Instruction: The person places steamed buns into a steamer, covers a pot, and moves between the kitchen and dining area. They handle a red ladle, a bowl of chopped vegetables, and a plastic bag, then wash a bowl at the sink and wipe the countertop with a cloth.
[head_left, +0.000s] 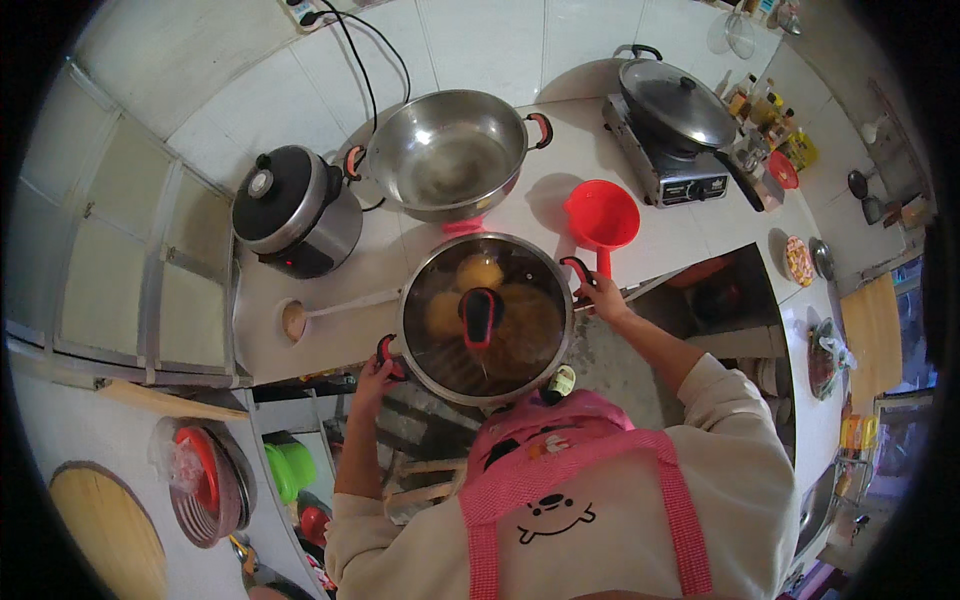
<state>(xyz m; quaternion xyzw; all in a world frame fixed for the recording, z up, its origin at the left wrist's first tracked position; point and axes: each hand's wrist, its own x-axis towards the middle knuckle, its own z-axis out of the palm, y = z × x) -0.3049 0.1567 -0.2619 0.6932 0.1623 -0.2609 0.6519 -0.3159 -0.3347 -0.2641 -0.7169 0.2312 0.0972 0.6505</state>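
My left hand (372, 384) grips the black-and-red left handle of a steel pot, and my right hand (604, 298) grips its right handle. Covering the pot is a glass lid (517, 352) with a steel rim (430, 384) and a black-and-red knob (480, 319). Through the glass show rounded yellowish pieces in brownish liquid. The pot overlaps the counter's front edge, its near side above the floor; whether its base touches the counter is hidden. Just beyond it sits a wide, two-handled steel pan (450, 161). A red plastic dipper (602, 215) lies near my right hand.
An electric pressure cooker (296, 210) stands at the left, beside a long-handled ladle (294, 321). At the back right, a lidded wok (675, 105) rests on a portable gas stove (675, 176), near several bottles (761, 109). An open recess (709, 307) breaks the counter front.
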